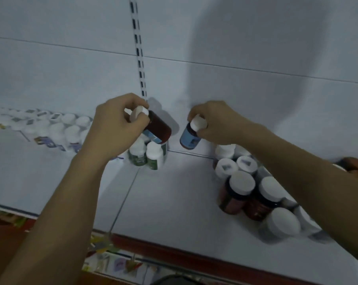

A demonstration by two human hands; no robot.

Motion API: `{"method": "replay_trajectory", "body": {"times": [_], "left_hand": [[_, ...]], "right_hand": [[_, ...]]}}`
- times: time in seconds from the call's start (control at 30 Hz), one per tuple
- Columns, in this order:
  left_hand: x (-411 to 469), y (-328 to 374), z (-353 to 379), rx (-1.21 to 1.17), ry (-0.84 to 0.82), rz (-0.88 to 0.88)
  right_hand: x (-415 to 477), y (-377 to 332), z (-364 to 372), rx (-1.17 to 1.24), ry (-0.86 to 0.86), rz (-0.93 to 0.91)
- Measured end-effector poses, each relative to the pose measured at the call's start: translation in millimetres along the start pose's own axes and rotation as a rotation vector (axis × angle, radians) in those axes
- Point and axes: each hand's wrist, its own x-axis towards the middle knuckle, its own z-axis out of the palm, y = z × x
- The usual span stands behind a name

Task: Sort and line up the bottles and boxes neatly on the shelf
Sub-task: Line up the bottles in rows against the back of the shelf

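**A:** Which step is shown?

**B:** Placement, by my reading. The left hand (pixel 116 128) pinches the white cap of a tilted brown bottle (pixel 160 129), fingers curled round it, just above the green-labelled bottles (pixel 147 156). The right hand (pixel 214 124) pinches the cap of a blue-labelled bottle (pixel 188 139), which hangs at the back edge of the shelf (pixel 174 194) (contact cannot be told).

**A:** And the next move?

**B:** Probably setting each bottle upright in the gap between the green-labelled group and the dark bottles (pixel 241 192) at right. Each should be lowered straight, so that its neighbours are not knocked.
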Motion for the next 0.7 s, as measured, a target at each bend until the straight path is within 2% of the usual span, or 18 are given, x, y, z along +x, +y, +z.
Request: {"method": "replay_trajectory", "body": {"times": [0.07,0.2,0.37,0.57,0.7], "left_hand": [[0.5,-14.2,-7.3,-0.007,-0.022,0.025],[10.7,-38.6,-18.5,0.003,-0.074,0.064],[26.0,-55.2,-25.6,0.028,-0.131,0.113],[43.5,-60.2,-22.2,-0.009,-0.215,0.178],[48.8,-52.5,-3.4,-0.058,-0.287,0.231]], "right_hand": [[16.5,-8.4,28.7,-0.091,-0.061,0.007],[35.8,-19.5,66.2,-0.170,-0.060,0.024],[42.6,-30.2,90.7,-0.214,-0.053,0.151],[35.9,-28.6,80.3,0.001,0.021,0.205],[7.3,-41.8,73.2,0.222,0.250,0.164]]}}
